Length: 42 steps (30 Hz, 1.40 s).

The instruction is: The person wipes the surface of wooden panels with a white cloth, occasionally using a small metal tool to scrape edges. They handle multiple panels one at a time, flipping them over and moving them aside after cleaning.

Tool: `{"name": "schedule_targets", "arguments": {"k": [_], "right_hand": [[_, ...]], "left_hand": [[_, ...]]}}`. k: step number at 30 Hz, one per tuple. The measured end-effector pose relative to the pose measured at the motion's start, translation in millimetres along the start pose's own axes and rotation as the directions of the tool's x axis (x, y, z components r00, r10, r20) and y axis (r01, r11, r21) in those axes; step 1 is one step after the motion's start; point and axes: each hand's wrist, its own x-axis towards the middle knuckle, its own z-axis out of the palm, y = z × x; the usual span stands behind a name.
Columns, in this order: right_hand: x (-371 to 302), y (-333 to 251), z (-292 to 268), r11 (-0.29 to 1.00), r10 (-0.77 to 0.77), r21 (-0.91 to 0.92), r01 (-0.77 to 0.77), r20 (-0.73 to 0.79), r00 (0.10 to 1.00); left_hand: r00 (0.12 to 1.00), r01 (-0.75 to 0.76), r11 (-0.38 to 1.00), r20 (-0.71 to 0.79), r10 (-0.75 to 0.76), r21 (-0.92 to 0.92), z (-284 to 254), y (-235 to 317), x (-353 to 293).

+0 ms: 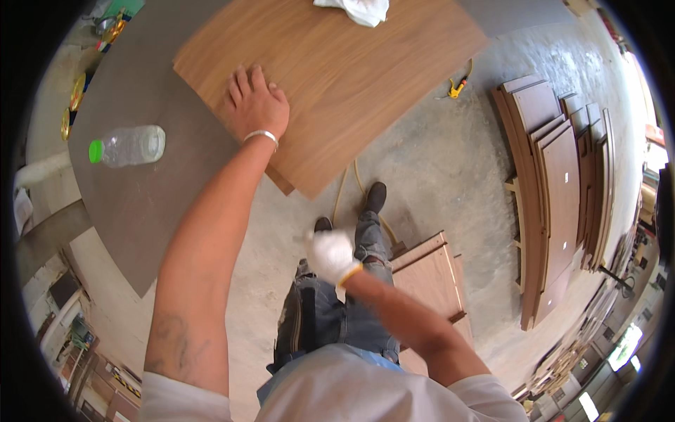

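Note:
My bare left hand (257,105) lies flat on a brown wood-grain panel (351,77), its fingers stretched out near the panel's left edge. A bracelet circles that wrist. In front of my body is my right hand (330,254), wearing a white glove with a yellow cuff. Motion smears its fingers, so whether they hold anything is hidden. White crumpled cloth (360,10) rests on the far part of the panel. Under the panel's near corner, the edge of another board (280,181) shows.
The panel lies on a grey table (155,204), where a clear bottle with a green cap (133,146) is on its side. Stacked brown panels (559,190) are at the right. More boards (430,278) sit beside my legs. A yellow air gun (457,88) and hose are past the panel's right edge.

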Motion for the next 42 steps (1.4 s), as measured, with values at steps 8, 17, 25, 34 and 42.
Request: {"name": "schedule_targets", "arguments": {"k": [8,17,25,34,42], "right_hand": [[-34.2,69.2,13.5,0.526,0.468,0.771,-0.358,0.088,0.879],[104.5,276.9,-276.1,0.515,0.760,0.756,-0.404,-0.185,0.623],[164.5,357.4,-378.3,0.695,0.677,0.581,-0.424,-0.332,0.656],[178.6,369.4,-368.1,0.909,0.331,-0.025,-0.415,-0.561,0.759],[150.4,293.4,-313.7,0.910,0.291,-0.179,-0.375,-0.370,0.882]], "left_hand": [[1.000,-0.010,0.999,0.021,0.010,0.033,-0.2,4.4,0.9],[0.999,-0.016,1.000,0.049,0.016,0.000,-0.5,-5.4,-3.3],[0.996,-0.017,1.000,0.082,0.016,0.000,-6.6,-12.2,-7.2],[0.996,-0.047,0.999,0.075,0.048,-0.013,-4.2,-5.7,-2.2],[0.997,-0.066,0.996,0.047,0.063,0.059,-4.9,-10.2,-4.9]]}}
